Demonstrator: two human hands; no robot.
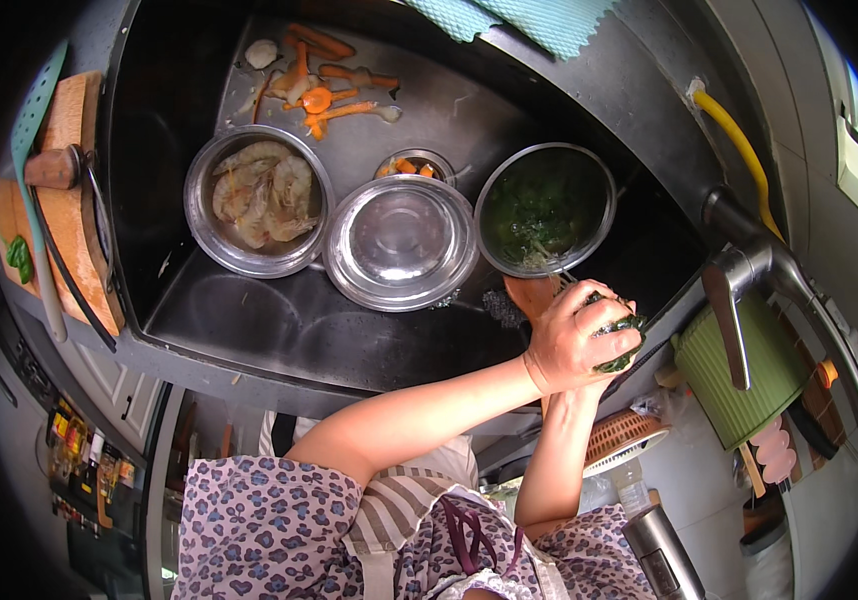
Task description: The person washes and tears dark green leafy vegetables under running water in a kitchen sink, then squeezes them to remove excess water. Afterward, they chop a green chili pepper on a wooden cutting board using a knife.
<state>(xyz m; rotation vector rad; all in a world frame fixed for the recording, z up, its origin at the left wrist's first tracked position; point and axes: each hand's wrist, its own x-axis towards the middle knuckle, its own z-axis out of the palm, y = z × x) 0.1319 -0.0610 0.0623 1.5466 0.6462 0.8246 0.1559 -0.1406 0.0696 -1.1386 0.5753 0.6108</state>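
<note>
My left hand (586, 337) is closed around a wad of wet dark leafy greens (620, 345), which shows between its fingers. Beneath it, my right hand (592, 388) is pressed to the same greens, its palm and most fingers hidden. Both hands are just below the rim of a metal bowl (609, 214) at the sink's right, where more dark greens lie in water. Thin liquid streaks run at that bowl's near edge. To its left, an empty-looking shiny metal bowl (399, 240) stands beside a metal bowl (195, 199) of raw shrimp (264, 195) in liquid.
Carrot peelings (346, 111) and a whitish lump (261, 54) lie in the dark sink (249, 330). Orange scraps fill the drain. Wooden boards (69, 255) and a green slotted turner (37, 120) are left; the faucet (736, 277) and a green ribbed container (736, 367) are right.
</note>
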